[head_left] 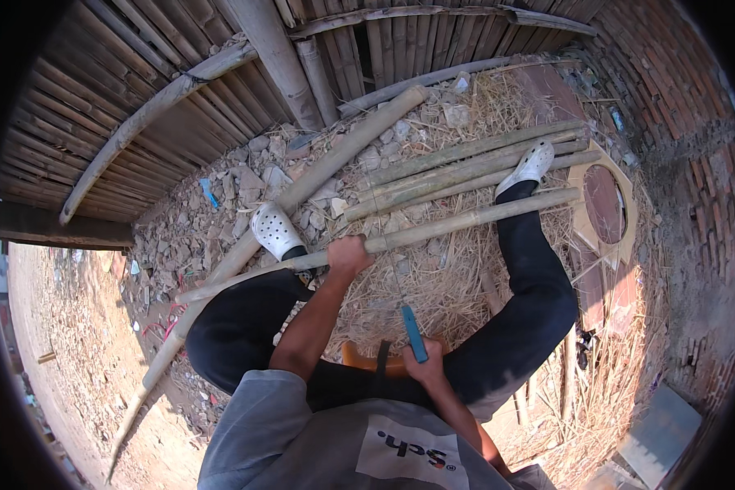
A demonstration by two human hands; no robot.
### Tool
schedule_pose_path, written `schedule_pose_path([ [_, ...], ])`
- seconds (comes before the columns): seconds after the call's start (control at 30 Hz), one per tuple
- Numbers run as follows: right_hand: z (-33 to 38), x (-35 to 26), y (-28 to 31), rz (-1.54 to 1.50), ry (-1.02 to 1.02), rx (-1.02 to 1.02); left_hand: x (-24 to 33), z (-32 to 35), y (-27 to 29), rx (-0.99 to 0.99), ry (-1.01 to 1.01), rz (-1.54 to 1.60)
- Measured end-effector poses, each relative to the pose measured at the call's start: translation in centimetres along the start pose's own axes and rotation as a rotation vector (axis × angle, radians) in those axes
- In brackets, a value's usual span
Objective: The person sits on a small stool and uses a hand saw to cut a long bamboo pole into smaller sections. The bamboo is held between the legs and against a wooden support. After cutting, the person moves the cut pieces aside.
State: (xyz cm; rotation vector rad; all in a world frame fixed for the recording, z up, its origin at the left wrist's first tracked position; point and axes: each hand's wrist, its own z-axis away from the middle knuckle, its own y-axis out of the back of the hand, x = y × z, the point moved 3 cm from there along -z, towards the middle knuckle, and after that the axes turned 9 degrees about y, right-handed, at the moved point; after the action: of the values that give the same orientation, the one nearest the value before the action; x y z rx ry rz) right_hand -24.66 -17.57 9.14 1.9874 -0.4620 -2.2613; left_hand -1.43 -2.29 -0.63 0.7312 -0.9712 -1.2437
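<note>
Long bamboo pole (465, 220) laid across lap, slanting from lower left to upper right over straw-covered ground (441, 278). Left hand (349, 255) closed around pole near its middle, grip clamped on it. Blue-handled knife (413, 332) held in right hand (425, 359), grip clamped on handle, blade pointed up toward pole, tip just short of it. Bundle of bamboo poles (465, 167) seen beyond, right white clog (531, 163) resting on it. Left white clog (276, 231) set beside thicker bamboo trunk (335, 159) lying on rubble
</note>
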Motion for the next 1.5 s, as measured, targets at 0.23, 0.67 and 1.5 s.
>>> schedule_pose_path([
  [0.23,-0.4,-0.4,-1.2,0.048,0.224,0.087,-0.9,-2.0,3.1,0.015,0.089,-0.006],
  [0.67,1.0,-0.3,7.5,0.046,0.05,0.214,0.4,-1.0,8.0,0.232,-0.062,0.078],
  [1.5,7.6,-7.0,19.3,-0.548,0.313,0.911,36.1,-2.8,20.4,0.197,-0.731,0.855],
])
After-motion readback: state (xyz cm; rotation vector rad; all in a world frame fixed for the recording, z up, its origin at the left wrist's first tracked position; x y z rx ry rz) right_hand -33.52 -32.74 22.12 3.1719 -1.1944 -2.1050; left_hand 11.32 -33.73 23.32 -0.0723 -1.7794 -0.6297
